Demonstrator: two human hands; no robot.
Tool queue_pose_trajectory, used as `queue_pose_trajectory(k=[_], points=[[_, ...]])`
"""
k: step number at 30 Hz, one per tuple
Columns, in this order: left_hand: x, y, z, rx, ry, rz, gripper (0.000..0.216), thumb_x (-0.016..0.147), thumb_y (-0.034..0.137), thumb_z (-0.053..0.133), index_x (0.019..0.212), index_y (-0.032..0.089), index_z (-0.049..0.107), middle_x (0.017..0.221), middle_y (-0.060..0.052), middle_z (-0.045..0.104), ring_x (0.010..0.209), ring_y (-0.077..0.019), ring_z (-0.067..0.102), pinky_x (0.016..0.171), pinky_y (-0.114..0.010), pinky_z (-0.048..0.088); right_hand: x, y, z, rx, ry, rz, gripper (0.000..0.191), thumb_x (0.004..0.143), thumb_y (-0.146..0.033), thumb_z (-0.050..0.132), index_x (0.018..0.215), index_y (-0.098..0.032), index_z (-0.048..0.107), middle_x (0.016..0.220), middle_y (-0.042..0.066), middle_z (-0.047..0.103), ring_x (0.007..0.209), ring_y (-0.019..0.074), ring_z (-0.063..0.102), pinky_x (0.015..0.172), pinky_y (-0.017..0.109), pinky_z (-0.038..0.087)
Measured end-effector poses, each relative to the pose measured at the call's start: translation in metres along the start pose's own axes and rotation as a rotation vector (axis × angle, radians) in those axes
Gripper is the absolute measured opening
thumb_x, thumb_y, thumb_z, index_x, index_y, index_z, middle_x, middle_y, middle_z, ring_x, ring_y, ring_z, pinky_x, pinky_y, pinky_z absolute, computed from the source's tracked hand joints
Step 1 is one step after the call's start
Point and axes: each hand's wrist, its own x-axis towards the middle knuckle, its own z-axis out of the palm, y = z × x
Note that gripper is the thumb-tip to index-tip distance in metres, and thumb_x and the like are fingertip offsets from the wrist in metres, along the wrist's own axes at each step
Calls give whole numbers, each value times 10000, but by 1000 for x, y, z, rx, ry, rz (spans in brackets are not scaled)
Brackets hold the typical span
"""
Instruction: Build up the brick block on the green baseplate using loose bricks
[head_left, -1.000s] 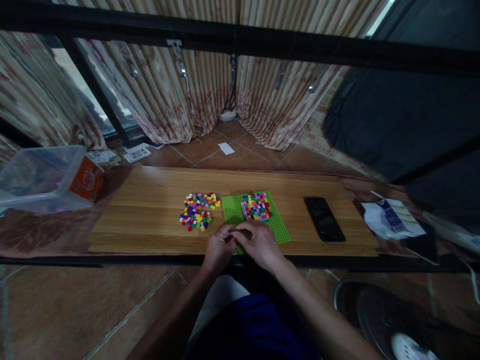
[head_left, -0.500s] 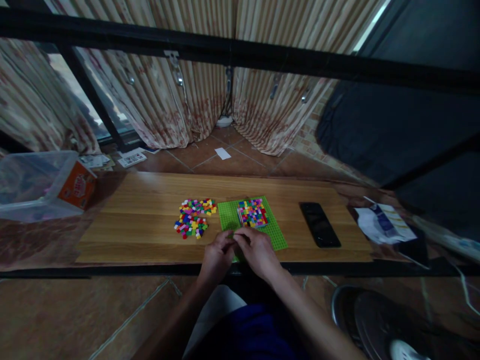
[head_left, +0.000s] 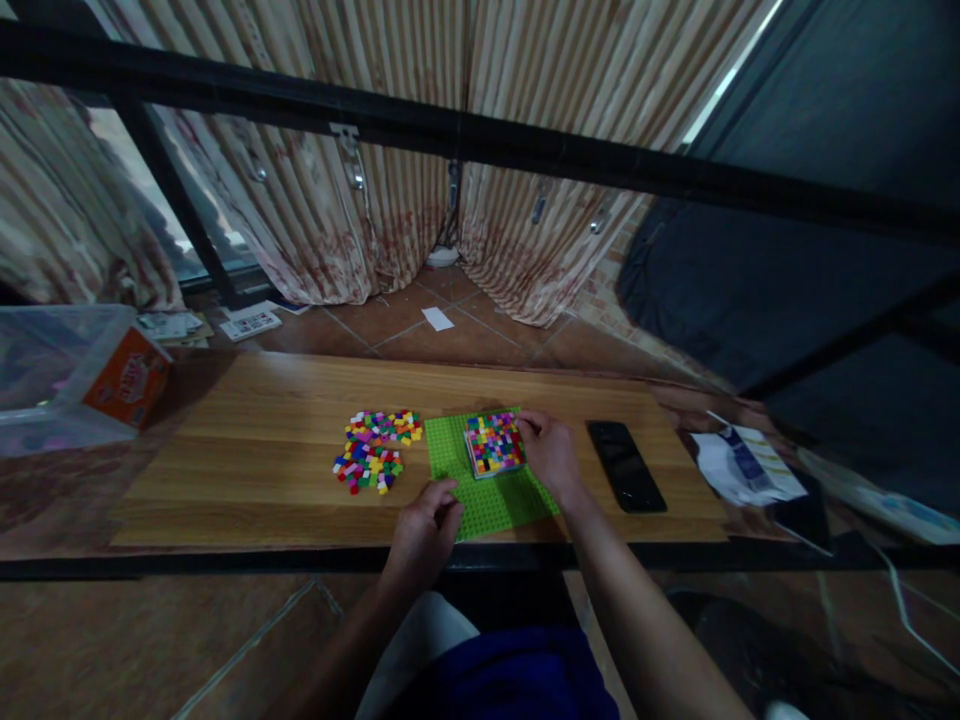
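A green baseplate (head_left: 457, 465) lies on the wooden board (head_left: 247, 450) in front of me. On its far right part sits a block of many small coloured bricks (head_left: 491, 442). My right hand (head_left: 551, 452) rests against the right side of that block, fingers touching it. At the near left corner of the baseplate, my left hand (head_left: 427, 520) has its fingers curled at the plate's edge. A loose pile of small coloured bricks (head_left: 371, 450) lies just left of the baseplate.
A black phone (head_left: 626, 465) lies right of the baseplate. Papers (head_left: 739, 465) sit at the far right. A clear plastic bin (head_left: 45, 375) with an orange box (head_left: 127, 378) stands at the left. Curtains and a black bar cross the background.
My right hand left the near edge of the baseplate and moved away and right to the block of bricks. My left hand stayed at the near left corner.
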Motion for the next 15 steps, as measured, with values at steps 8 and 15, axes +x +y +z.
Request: queue_pose_trajectory(k=[8,15], points=[[0,-1,1,25,-8,3,238,865,246,535,1092,206,592,816,-13,722,717,-149,683,673,-255,517,4,0,4,16,0,1,219,875,-251,547,935,-186,747,964,87,757,898,227,698,843,335,509],[-1,2,0,7,-9,2,235,864,242,537,1089,206,594,880,-30,731,791,-159,694,717,-266,529,0,-1,4,76,14,-13,243,874,-296,535,948,-187,739,960,82,762,882,218,701,824,321,518]])
